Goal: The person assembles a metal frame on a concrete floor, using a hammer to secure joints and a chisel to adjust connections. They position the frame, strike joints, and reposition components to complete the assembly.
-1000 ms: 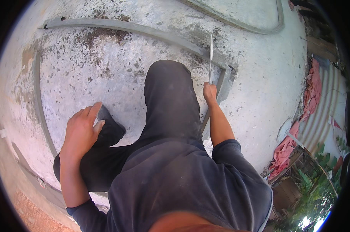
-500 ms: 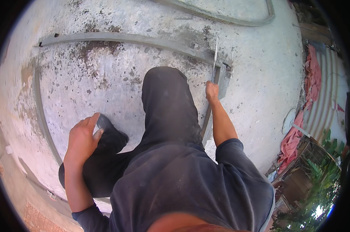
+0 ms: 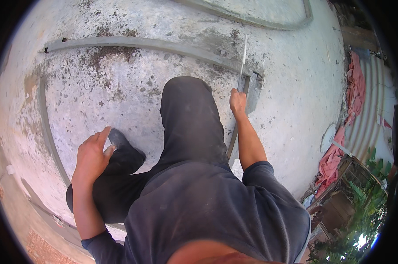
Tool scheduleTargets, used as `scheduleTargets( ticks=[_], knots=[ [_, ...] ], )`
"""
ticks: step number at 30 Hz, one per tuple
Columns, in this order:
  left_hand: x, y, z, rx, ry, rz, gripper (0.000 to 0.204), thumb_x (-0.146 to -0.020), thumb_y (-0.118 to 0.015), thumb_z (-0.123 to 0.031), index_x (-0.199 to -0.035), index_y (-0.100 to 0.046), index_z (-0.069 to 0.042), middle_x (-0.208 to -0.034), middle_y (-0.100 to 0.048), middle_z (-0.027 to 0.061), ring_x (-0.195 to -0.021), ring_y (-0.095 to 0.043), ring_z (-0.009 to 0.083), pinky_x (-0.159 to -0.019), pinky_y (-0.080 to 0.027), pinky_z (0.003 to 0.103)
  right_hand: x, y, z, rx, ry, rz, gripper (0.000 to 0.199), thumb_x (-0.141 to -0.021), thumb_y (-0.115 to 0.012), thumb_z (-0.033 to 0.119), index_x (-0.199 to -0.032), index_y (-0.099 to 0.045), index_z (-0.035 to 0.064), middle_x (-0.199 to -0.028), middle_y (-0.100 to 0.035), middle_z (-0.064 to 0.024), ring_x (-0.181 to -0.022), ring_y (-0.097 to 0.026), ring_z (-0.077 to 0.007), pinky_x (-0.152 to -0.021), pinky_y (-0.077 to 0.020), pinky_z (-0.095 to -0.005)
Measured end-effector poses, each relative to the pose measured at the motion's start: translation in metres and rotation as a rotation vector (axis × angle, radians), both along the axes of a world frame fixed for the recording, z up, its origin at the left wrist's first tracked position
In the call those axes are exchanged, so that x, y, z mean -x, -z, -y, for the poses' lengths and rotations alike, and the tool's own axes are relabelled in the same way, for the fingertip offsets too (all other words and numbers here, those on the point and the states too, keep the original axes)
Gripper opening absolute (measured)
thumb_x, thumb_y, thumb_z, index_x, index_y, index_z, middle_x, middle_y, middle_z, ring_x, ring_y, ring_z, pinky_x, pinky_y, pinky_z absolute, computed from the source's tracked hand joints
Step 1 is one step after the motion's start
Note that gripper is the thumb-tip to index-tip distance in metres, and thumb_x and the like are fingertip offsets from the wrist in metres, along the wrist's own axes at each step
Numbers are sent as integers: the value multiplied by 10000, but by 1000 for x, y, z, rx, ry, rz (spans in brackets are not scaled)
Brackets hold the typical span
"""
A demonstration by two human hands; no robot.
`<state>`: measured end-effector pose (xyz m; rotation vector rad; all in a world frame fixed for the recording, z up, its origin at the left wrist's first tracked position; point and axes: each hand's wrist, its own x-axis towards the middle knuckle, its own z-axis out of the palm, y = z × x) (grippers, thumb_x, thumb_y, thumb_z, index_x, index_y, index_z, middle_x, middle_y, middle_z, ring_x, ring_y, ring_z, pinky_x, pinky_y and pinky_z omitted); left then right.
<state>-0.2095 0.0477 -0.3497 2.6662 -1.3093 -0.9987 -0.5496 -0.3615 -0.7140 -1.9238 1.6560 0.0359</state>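
A grey square-tube metal frame (image 3: 141, 42) lies on the concrete around my legs. At its far right corner, my right hand (image 3: 238, 100) is closed around the near end of a thin, pale, straight strip (image 3: 244, 53). The strip points away from me, passing close to the corner joint; its kind is not clear. Beside the joint sits a flat grey metal piece (image 3: 253, 97), partly behind my hand. My left hand (image 3: 91, 156) hangs near my left shoe (image 3: 121, 140), fingers stretched out and thumb apart, holding nothing.
Another grey metal frame with a rounded corner (image 3: 291, 26) lies at the far side. To the right are a crumpled pink cloth (image 3: 335, 165), corrugated sheeting (image 3: 367, 101), a round pale disc (image 3: 328, 137) and green leaves (image 3: 366, 193). Dark stains mark the concrete (image 3: 291, 105).
My right hand has shifted slightly left and away from me, with the thin strip moving along. My left hand has stayed nearly in place.
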Motion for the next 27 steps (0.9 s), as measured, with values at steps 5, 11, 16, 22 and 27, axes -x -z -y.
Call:
scheduleTargets(
  ticks=[5, 11, 16, 22, 27],
  knots=[
    [-11, 12, -17, -59, 11, 79, 566, -862, -776, -169, -1380, -575, -60, -1076, -699, 185, -984, -680, 386, -846, -551, 467, -52, -93, -30, -56, -147, 77, 419, -867, -562, 311, -892, -693, -87, -906, -675, -364, -898, -672, -523, -835, -506, -543],
    [-8, 10, 0, 29, 24, 3, 548, -866, -769, -163, -1370, -580, -58, -1075, -698, 196, -989, -679, 387, -846, -552, 467, 83, 34, 15, -48, 146, 93, 433, -837, -601, 319, -805, -636, -111, -737, -652, -308, -710, -658, -412, -720, -487, -498],
    [-11, 7, -6, -132, -49, -9, 544, -890, -744, -157, -1398, -565, -79, -1156, -691, 226, -1064, -657, 421, -905, -537, 475, -28, -93, -8, -68, 72, 239, 387, -854, -595, 289, -846, -693, -85, -781, -663, -324, -812, -687, -468, -766, -497, -515],
    [-7, 6, 7, -48, -43, -47, 547, -887, -748, -154, -1397, -564, -79, -1136, -691, 225, -1048, -656, 425, -892, -539, 477, 65, 27, 23, -27, 36, 23, 405, -869, -579, 316, -879, -694, -73, -815, -660, -347, -840, -676, -503, -783, -496, -531],
    [2, 3, -6, -97, -52, -22, 547, -877, -755, -149, -1385, -568, -70, -1111, -694, 216, -1025, -663, 413, -877, -541, 475, 13, -17, 2, -70, 109, 130, 419, -871, -563, 330, -878, -666, -76, -829, -654, -354, -854, -667, -518, -787, -497, -539]
  ],
)
